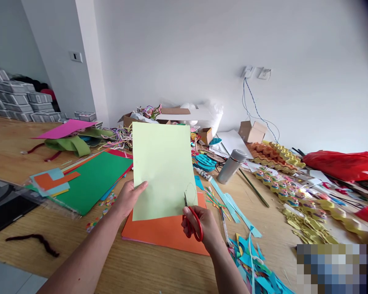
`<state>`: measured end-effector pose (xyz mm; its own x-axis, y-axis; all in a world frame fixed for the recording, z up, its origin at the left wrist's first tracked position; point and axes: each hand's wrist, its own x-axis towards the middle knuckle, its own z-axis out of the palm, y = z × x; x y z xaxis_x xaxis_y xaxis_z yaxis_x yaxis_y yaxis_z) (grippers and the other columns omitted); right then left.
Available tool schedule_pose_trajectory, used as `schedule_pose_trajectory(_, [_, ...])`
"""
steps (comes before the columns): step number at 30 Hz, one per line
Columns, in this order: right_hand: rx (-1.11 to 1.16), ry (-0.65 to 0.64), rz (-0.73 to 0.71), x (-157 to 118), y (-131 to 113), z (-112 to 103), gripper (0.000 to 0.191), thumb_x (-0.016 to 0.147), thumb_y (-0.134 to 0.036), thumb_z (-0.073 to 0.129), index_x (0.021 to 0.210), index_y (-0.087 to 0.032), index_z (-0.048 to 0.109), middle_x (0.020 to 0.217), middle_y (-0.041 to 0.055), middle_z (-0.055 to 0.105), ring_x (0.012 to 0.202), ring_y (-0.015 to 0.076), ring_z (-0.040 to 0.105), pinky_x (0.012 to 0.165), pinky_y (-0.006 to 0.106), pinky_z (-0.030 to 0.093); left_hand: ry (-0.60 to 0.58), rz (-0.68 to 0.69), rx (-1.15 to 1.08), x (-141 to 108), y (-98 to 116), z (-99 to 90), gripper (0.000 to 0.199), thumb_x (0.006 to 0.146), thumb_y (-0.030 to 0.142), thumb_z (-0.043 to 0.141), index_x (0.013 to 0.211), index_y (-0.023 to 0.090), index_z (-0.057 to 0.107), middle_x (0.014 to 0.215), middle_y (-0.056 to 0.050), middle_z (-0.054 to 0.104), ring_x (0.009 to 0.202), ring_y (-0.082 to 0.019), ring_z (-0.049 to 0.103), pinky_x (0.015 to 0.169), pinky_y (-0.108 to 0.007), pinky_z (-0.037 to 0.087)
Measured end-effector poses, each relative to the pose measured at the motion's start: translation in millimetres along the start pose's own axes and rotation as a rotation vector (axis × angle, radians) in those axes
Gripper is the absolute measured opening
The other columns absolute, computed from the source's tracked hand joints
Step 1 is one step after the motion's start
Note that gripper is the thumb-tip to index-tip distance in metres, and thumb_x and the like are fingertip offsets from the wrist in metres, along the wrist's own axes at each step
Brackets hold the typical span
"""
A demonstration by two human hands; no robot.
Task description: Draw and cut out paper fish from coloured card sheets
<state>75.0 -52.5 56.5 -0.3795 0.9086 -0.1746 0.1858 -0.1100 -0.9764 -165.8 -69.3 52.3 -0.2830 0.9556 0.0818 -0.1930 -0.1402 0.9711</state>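
A pale green sheet of paper (pixel 162 163) is held up in front of me, gripped at its lower left edge by my left hand (pixel 130 198), thumb on the near face. A thin oval outline is drawn near its lower right corner. My right hand (pixel 202 228) has its fingers in the red handles of a pair of scissors (pixel 192 226). The blades point up beside the drawn outline; I cannot tell whether they touch the paper. Below the green sheet, orange paper (pixel 159 232) lies on the wooden table (pixel 135 269).
Left lie green card (pixel 98 179) and pink paper (pixel 67 128). Blue scraps (pixel 254 265) lie at the front right, below a pen (pixel 224 228). A grey bottle (pixel 232 166) stands behind them. Egg cartons (pixel 272 155) and a red plastic bag (pixel 340 163) are further right.
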Motion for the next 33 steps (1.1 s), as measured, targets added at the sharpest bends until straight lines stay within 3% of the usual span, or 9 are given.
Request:
schedule_pose_trajectory(21, [0.055, 0.168, -0.004, 0.4, 3.4, 14.3, 0.054, 0.059, -0.067, 0.068, 0.061, -0.018, 0.046, 0.045, -0.003, 0.053, 0.032, 0.0081, 0.047, 0.031, 0.018, 0.03, 0.0, -0.036, -0.068, -1.7, 3.4, 0.7, 0.059, 0.066, 0.047, 0.075, 0.111, 0.01, 0.063, 0.103, -0.014, 0.07, 0.097, -0.032, 0.064, 0.082, -0.04, 0.051])
schedule_pose_trajectory(25, [0.062, 0.181, -0.006, 0.3, 4.3, 15.8, 0.053, 0.058, -0.066, 0.069, 0.062, -0.018, 0.049, 0.045, -0.0028, 0.054, 0.032, 0.008, 0.046, 0.031, 0.018, 0.031, 0.002, -0.075, -0.074, -2.0, 3.6, 1.3, 0.061, 0.064, 0.049, 0.076, 0.11, 0.011, 0.064, 0.101, -0.013, 0.071, 0.092, -0.032, 0.066, 0.078, -0.04, 0.053])
schedule_pose_trajectory(33, [0.028, 0.199, -0.027, -0.4, 3.2, 14.9, 0.051, 0.06, -0.065, 0.069, 0.064, -0.017, 0.051, 0.048, -0.002, 0.054, 0.036, 0.0088, 0.049, 0.035, 0.02, 0.034, -0.015, -0.066, -0.052, -3.0, 7.7, 2.7, 0.064, 0.062, 0.053, 0.075, 0.11, 0.012, 0.064, 0.105, -0.014, 0.07, 0.099, -0.033, 0.063, 0.08, -0.04, 0.052])
